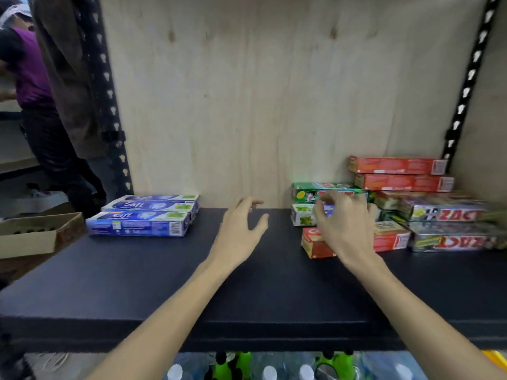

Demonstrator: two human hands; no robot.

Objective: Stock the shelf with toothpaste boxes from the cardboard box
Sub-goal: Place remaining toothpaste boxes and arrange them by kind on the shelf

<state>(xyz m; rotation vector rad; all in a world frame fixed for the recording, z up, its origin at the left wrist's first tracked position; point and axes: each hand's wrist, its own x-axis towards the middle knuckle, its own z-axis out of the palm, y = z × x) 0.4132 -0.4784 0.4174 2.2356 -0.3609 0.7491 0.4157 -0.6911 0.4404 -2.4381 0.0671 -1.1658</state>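
Note:
On the black shelf [142, 275], three blue toothpaste boxes [142, 219] lie side by side at the back left. A mixed pile of red, green and silver toothpaste boxes [406, 209] is stacked at the back right. My left hand [241, 229] hovers over the middle of the shelf, fingers spread and holding nothing. My right hand [345, 223] reaches over a red box [315, 244] at the front of the pile, fingers curled at a white and green box [301, 215]; whether it grips one I cannot tell. The cardboard box [30, 234] stands to the left of the shelf.
A plywood back panel [274, 91] closes the shelf behind. Black slotted uprights [109, 100] frame both sides. Bottles with white caps and green items [233, 366] sit on the level below. A person in a purple top [30, 72] stands at the far left.

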